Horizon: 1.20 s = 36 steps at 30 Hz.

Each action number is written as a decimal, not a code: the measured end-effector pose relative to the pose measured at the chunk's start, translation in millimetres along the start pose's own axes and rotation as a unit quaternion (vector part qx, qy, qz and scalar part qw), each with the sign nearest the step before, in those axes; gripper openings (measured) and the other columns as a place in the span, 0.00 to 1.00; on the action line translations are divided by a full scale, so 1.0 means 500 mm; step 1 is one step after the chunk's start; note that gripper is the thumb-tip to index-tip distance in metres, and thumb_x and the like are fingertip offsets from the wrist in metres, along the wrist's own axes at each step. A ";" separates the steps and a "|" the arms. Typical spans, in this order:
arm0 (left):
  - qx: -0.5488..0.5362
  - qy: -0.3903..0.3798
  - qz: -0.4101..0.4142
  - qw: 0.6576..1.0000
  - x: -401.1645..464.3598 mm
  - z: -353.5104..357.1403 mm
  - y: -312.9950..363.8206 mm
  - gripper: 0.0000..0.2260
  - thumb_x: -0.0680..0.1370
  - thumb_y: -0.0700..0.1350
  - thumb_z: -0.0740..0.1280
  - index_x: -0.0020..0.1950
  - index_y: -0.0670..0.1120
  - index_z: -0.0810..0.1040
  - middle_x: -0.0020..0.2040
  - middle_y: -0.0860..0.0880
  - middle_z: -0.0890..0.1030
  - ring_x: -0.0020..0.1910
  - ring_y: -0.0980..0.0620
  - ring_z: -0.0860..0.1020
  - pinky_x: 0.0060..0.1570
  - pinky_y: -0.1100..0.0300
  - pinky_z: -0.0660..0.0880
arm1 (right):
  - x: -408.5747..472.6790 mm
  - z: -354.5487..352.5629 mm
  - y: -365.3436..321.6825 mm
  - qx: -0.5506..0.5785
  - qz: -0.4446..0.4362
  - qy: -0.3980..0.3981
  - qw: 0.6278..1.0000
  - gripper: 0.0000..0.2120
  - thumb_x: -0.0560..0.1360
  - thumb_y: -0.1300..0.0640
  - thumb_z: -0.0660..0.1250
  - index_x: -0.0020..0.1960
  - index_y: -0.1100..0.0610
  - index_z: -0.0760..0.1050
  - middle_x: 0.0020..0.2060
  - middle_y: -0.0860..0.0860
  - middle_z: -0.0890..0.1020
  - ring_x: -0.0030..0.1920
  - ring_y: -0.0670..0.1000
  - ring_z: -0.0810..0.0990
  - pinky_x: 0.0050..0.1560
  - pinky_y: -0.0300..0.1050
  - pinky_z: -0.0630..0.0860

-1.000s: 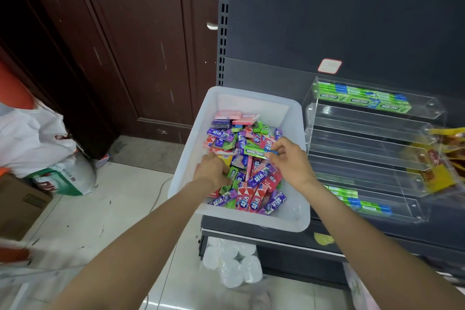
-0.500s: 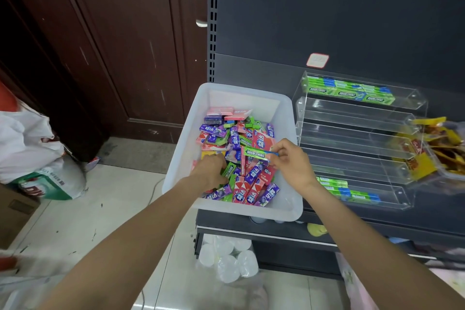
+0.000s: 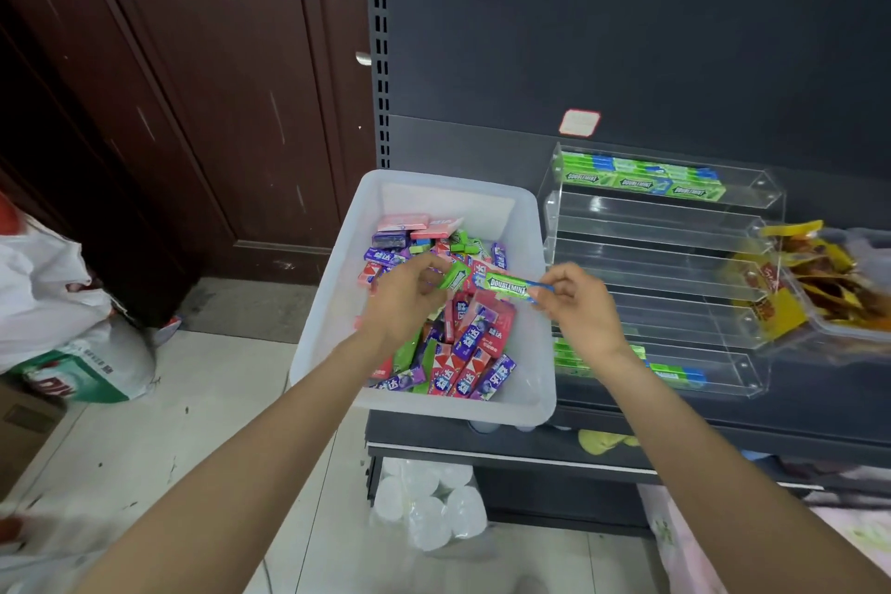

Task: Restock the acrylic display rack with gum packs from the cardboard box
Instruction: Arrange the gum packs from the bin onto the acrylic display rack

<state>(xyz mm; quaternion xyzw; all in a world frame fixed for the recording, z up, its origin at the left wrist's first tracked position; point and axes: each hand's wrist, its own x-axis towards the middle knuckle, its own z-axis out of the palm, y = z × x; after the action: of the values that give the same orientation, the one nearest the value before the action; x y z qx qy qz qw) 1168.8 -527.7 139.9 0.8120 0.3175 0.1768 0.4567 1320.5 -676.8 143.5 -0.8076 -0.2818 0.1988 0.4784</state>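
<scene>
A white plastic bin (image 3: 332,299) on the shelf holds several loose gum packs in red, purple, pink and green. My right hand (image 3: 576,304) pinches a green Doublemint pack (image 3: 508,286) by its blue end, above the bin. My left hand (image 3: 402,299) hovers over the pile and grips another green pack (image 3: 454,276) at its fingertips. The clear acrylic rack (image 3: 665,265) stands to the right of the bin. Green packs fill its top tier (image 3: 641,178), and a few lie in the bottom tier (image 3: 675,374). The middle tiers hold nothing.
A clear tub of yellow snack packets (image 3: 839,285) sits right of the rack. White bags (image 3: 53,304) and a cardboard box (image 3: 24,424) lie on the floor at left. Wrapped white rolls (image 3: 429,506) sit under the shelf. A brown door (image 3: 193,87) stands behind.
Both hands have risen out of the pile. The right hand lifted the Doublemint pack clear, and the left hand came up gripping a second green pack.
</scene>
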 end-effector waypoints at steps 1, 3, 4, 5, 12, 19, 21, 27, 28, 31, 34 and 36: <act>-0.016 0.006 0.011 1.000 -0.002 0.008 0.024 0.13 0.75 0.40 0.69 0.59 0.44 0.75 0.48 0.50 0.77 0.40 0.59 0.74 0.33 0.77 0.70 | 0.002 -0.014 0.004 0.009 -0.001 0.014 1.000 0.10 0.73 0.61 0.70 0.39 0.50 0.72 0.40 0.55 0.81 0.43 0.54 0.81 0.47 0.50 0.77; -0.046 0.015 0.032 0.998 -0.004 0.035 0.067 0.12 0.75 0.41 0.69 0.58 0.46 0.76 0.46 0.52 0.76 0.40 0.59 0.75 0.35 0.76 0.71 | 0.001 -0.048 0.012 0.033 -0.003 0.037 0.999 0.09 0.73 0.62 0.69 0.39 0.52 0.73 0.37 0.52 0.81 0.40 0.52 0.81 0.45 0.47 0.76; -0.057 0.012 0.039 0.998 -0.005 0.053 0.088 0.12 0.75 0.41 0.70 0.57 0.46 0.76 0.45 0.53 0.76 0.40 0.59 0.76 0.35 0.75 0.72 | 0.000 -0.070 0.022 0.048 -0.002 0.043 0.998 0.09 0.73 0.63 0.69 0.39 0.52 0.73 0.36 0.52 0.81 0.39 0.52 0.81 0.45 0.47 0.76; -0.066 0.006 0.045 0.997 -0.004 0.075 0.108 0.11 0.75 0.41 0.70 0.57 0.46 0.77 0.44 0.53 0.77 0.39 0.60 0.76 0.34 0.75 0.72 | -0.001 -0.094 0.034 0.057 0.002 0.045 0.997 0.09 0.73 0.64 0.69 0.39 0.53 0.74 0.36 0.52 0.81 0.40 0.54 0.82 0.47 0.48 0.76; -0.061 -0.027 0.073 0.995 0.023 0.253 0.205 0.11 0.73 0.34 0.69 0.54 0.42 0.79 0.43 0.49 0.78 0.40 0.60 0.76 0.41 0.78 0.70 | 0.018 -0.291 0.161 0.006 0.011 0.050 0.999 0.07 0.71 0.68 0.71 0.44 0.57 0.78 0.37 0.47 0.79 0.43 0.51 0.79 0.51 0.44 0.76; -0.044 -0.021 0.044 0.998 0.029 0.392 0.238 0.12 0.73 0.33 0.69 0.54 0.43 0.80 0.42 0.53 0.77 0.40 0.60 0.76 0.42 0.78 0.70 | 0.042 -0.397 0.313 -0.028 0.029 0.011 0.999 0.18 0.69 0.73 0.70 0.36 0.50 0.76 0.35 0.48 0.80 0.42 0.54 0.79 0.50 0.51 0.78; -0.031 -0.023 0.037 0.999 0.026 0.414 0.240 0.11 0.74 0.34 0.69 0.55 0.43 0.80 0.43 0.54 0.77 0.40 0.64 0.75 0.44 0.76 0.72 | 0.042 -0.407 0.344 -0.042 0.031 0.001 0.999 0.15 0.69 0.71 0.70 0.37 0.51 0.77 0.35 0.46 0.80 0.42 0.51 0.80 0.47 0.41 0.77; 0.024 -0.024 0.016 0.999 0.015 0.441 0.241 0.12 0.74 0.37 0.70 0.57 0.46 0.80 0.46 0.51 0.78 0.43 0.58 0.76 0.40 0.82 0.67 | 0.036 -0.403 0.388 -0.094 -0.020 -0.008 0.995 0.06 0.72 0.68 0.69 0.46 0.61 0.81 0.42 0.51 0.83 0.42 0.46 0.80 0.45 0.32 0.74; 0.030 -0.026 0.013 0.999 0.014 0.443 0.240 0.12 0.74 0.38 0.70 0.57 0.46 0.80 0.46 0.50 0.79 0.43 0.58 0.76 0.40 0.82 0.68 | 0.035 -0.401 0.389 -0.099 -0.025 -0.007 0.995 0.05 0.72 0.68 0.69 0.47 0.62 0.81 0.42 0.51 0.83 0.43 0.46 0.80 0.46 0.33 0.74; 0.040 -0.031 0.009 0.999 0.011 0.447 0.240 0.12 0.74 0.37 0.70 0.57 0.47 0.80 0.47 0.49 0.79 0.42 0.57 0.77 0.41 0.79 0.70 | 0.034 -0.395 0.392 -0.104 -0.023 -0.027 0.994 0.06 0.73 0.68 0.68 0.48 0.63 0.81 0.44 0.53 0.83 0.44 0.47 0.80 0.47 0.36 0.74; 0.047 -0.037 0.002 0.998 0.004 0.450 0.238 0.13 0.75 0.37 0.69 0.57 0.48 0.80 0.47 0.50 0.79 0.43 0.56 0.78 0.44 0.74 0.73 | 0.035 -0.390 0.394 -0.132 -0.028 -0.060 0.989 0.07 0.74 0.68 0.66 0.50 0.61 0.81 0.46 0.55 0.84 0.46 0.47 0.80 0.47 0.37 0.75; 0.048 -0.040 -0.003 0.998 -0.002 0.451 0.237 0.12 0.75 0.38 0.69 0.57 0.48 0.80 0.48 0.49 0.79 0.43 0.55 0.78 0.42 0.74 0.72 | 0.034 -0.385 0.393 -0.169 -0.036 -0.072 0.982 0.08 0.75 0.67 0.64 0.51 0.60 0.81 0.47 0.55 0.84 0.48 0.50 0.81 0.50 0.43 0.77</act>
<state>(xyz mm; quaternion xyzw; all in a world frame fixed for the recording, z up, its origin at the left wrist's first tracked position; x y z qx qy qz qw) 1340.2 -715.2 123.7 0.8386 0.3096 0.1277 0.4296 1499.5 -868.3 58.0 -0.8498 -0.3742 0.1885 0.3199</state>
